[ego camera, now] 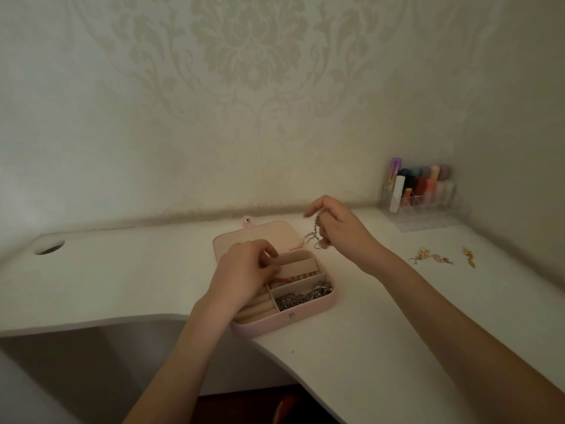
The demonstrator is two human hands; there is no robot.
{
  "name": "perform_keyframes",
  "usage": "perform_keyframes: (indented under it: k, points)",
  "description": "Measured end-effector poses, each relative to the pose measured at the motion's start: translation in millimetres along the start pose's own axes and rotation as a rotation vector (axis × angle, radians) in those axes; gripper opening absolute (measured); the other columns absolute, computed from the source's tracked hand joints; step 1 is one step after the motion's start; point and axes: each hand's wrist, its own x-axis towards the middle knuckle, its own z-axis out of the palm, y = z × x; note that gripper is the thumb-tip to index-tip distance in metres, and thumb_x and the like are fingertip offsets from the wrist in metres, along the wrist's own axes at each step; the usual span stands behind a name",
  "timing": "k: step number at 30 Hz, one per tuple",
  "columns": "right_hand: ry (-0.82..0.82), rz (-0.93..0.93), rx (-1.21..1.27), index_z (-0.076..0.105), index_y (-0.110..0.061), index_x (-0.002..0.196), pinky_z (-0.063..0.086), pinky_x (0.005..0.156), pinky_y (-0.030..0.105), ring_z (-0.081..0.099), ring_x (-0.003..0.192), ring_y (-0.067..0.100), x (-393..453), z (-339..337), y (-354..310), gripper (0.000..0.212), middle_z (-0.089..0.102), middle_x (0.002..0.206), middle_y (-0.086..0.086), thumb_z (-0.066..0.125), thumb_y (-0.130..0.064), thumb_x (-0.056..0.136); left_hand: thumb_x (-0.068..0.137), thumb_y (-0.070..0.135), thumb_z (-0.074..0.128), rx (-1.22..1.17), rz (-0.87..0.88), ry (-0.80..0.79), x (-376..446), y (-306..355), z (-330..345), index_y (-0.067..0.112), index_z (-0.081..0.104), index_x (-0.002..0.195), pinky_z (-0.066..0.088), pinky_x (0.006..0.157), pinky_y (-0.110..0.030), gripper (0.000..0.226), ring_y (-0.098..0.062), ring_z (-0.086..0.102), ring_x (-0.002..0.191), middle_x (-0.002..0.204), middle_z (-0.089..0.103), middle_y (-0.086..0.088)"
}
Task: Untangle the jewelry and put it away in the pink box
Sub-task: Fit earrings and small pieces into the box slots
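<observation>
There is a single view, from a wide-angle camera worn on the person's head. It looks forward and down across a white desk [351, 347] toward a patterned wall [244, 71], which fills the upper half of the picture. Both forearms reach in from the bottom edge, so the hands sit near the middle, fairly close to the lens. The desk's front edge curves across the lower left. Straight lines bow toward the edges, as wide lenses do.
</observation>
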Motion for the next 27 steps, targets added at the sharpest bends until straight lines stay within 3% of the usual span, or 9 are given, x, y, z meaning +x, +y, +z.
perform_keyframes:
  k: [3, 7, 10, 17, 22, 27]
  points:
    - [-0.099, -0.007, -0.266, 0.065, -0.018, 0.088, 0.030, 0.045, 0.016, 0.041, 0.043, 0.002, -4, -2, 1, 0.038, 0.049, 0.044, -0.022, 0.032, -0.003, 0.095, 0.078, 0.022, 0.072, 0.058, 0.021, -0.026, 2, 0, -1, 0.035, 0.058, 0.078, 0.045, 0.087, -0.040, 0.019, -0.016, 0.056, 0.087, 0.073, 0.059, 0.018]
    - [-0.209, -0.060, -0.608, 0.071, -0.034, 0.091, 0.039, 0.062, 0.030, 0.050, 0.069, 0.007, -7, 2, 8, 0.021, 0.055, 0.070, -0.012, 0.052, -0.026, 0.090, 0.083, 0.015, 0.068, 0.007, 0.026, -0.012, 2, -4, 6, 0.029, 0.065, 0.080, 0.046, 0.086, -0.043, 0.015, -0.022, 0.059, 0.086, 0.069, 0.056, 0.017]
    - [-0.287, -0.064, -0.856, 0.069, -0.039, 0.097, 0.040, 0.069, 0.029, 0.053, 0.087, 0.010, -6, 4, 15, 0.012, 0.061, 0.094, -0.012, 0.062, -0.040, 0.087, 0.085, 0.016, 0.065, 0.012, 0.059, 0.026, 0, -5, 10, 0.025, 0.066, 0.083, 0.045, 0.085, -0.044, 0.010, -0.026, 0.058, 0.088, 0.069, 0.053, 0.016]
    - [-0.254, -0.082, -0.932, 0.069, -0.034, 0.087, 0.031, 0.066, 0.028, 0.045, 0.083, 0.008, -3, 9, 16, 0.009, 0.062, 0.096, -0.010, 0.063, -0.042, 0.086, 0.082, 0.018, 0.065, 0.021, 0.058, 0.053, -2, -4, 11, 0.032, 0.057, 0.075, 0.046, 0.086, -0.043, 0.018, -0.021, 0.058, 0.087, 0.069, 0.053, 0.018]
    - [-0.265, -0.022, -0.886, 0.064, -0.037, 0.073, 0.028, 0.052, 0.025, 0.048, 0.069, 0.009, -5, 6, 12, 0.010, 0.050, 0.069, -0.011, 0.068, -0.040, 0.082, 0.080, 0.013, 0.067, -0.036, 0.027, 0.045, -4, -2, 10, 0.033, 0.057, 0.069, 0.046, 0.087, -0.041, 0.025, -0.015, 0.058, 0.079, 0.067, 0.056, 0.016]
    - [-0.267, 0.050, -0.846, 0.061, -0.038, 0.074, 0.027, 0.051, 0.024, 0.047, 0.068, 0.009, -3, 8, 11, 0.012, 0.047, 0.067, -0.012, 0.070, -0.040, 0.081, 0.079, 0.012, 0.067, -0.074, -0.001, 0.038, -4, -1, 9, 0.035, 0.055, 0.062, 0.047, 0.084, -0.038, 0.031, -0.005, 0.052, 0.068, 0.065, 0.058, 0.017]
